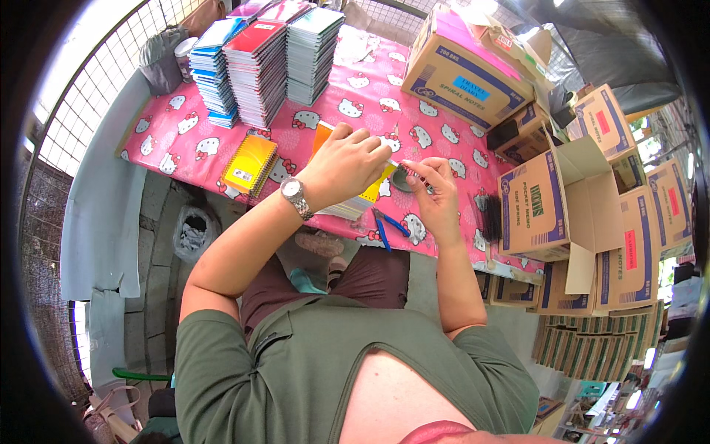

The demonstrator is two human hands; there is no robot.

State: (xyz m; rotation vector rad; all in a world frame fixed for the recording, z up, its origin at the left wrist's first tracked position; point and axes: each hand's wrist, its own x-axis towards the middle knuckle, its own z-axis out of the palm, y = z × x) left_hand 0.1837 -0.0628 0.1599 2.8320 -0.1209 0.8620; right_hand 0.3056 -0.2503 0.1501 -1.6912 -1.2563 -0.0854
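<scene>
My left hand [353,164], with a metal watch [293,191] on its wrist, bends its fingers over a stack of yellow and orange notebooks [353,208] at the table's near edge. Whatever its fingertips pinch is hidden. Close beside it, on the right, my right hand [438,194] is closed, thumb against fingers, by a small whitish tip too small to name. Under these fingertips is a dark roundish thing [401,178], partly covered. Blue-handled pliers [390,226] lie in front of the stack. Left of my left forearm lie yellow spiral notebooks [250,167].
Tall piles of blue [214,70], red [257,74] and pale spiral notebooks [313,59] stand at the back left of the pink-covered table [370,92]. Cardboard boxes [467,70] crowd the right, one open box [543,207] beside thin black strands [487,217]. A plastic bag [194,233] sits below, left.
</scene>
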